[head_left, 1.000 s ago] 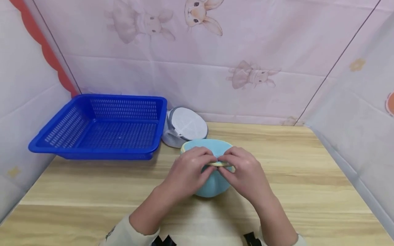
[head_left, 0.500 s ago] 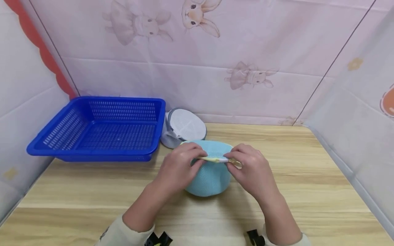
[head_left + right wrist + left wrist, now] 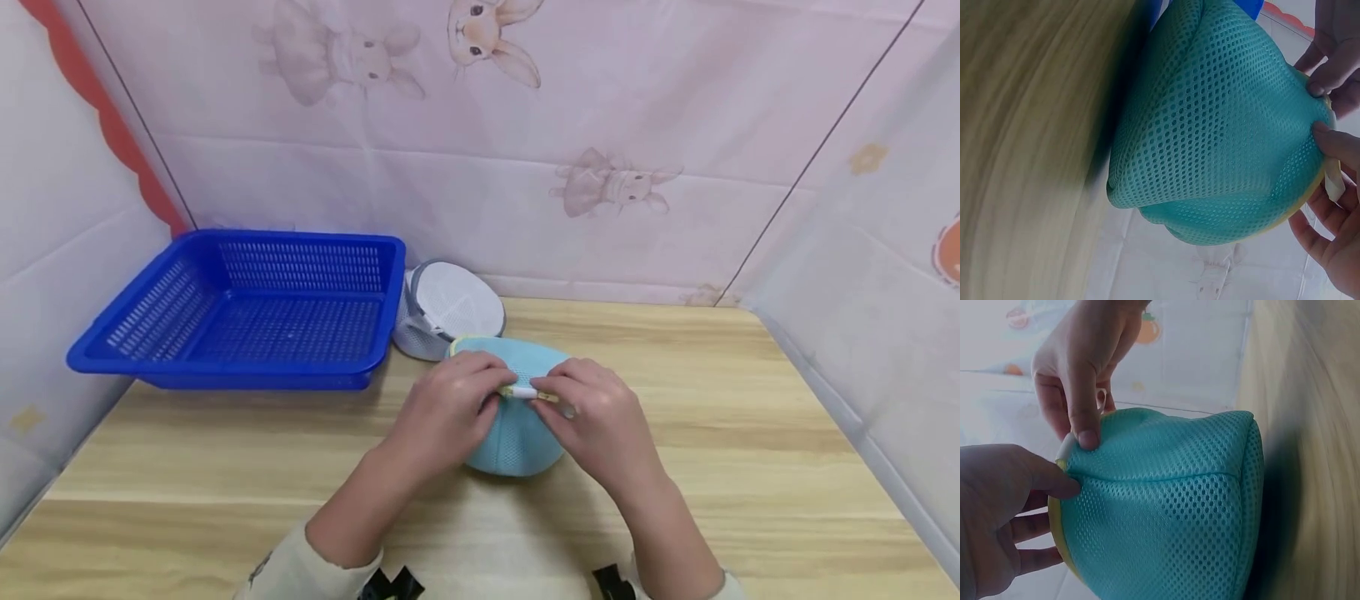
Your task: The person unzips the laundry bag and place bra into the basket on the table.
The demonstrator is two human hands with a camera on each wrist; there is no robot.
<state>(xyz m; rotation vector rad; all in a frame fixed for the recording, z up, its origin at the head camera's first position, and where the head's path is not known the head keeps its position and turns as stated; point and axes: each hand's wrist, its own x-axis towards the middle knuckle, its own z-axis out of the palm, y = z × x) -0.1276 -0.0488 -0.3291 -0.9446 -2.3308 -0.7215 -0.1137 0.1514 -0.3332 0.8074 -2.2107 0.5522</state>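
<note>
A light-blue mesh laundry bag (image 3: 517, 437) with yellow trim stands in front of me. At its near rim my left hand (image 3: 453, 400) pinches the trim between thumb and fingers. Close beside it, my right hand (image 3: 600, 408) pinches the same edge. A short white piece (image 3: 522, 392) of the trim shows between the two hands. The left wrist view has the left thumb pressed on the mesh (image 3: 1154, 487) next to a seam. A small white tab (image 3: 1334, 180) hangs at the rim by the right fingers in the right wrist view.
A blue plastic basket (image 3: 348, 367) stands at the back left of the wooden table (image 3: 750, 450). Between it and the bag sits a white mesh bag (image 3: 457, 300) with grey trim. Walls with printed rabbits (image 3: 615, 183) close off the back and sides.
The hands first moved apart along the rim, then came nearer again. The white piece of trim now lies between the fingertips, and the bag's rim has shifted slightly.
</note>
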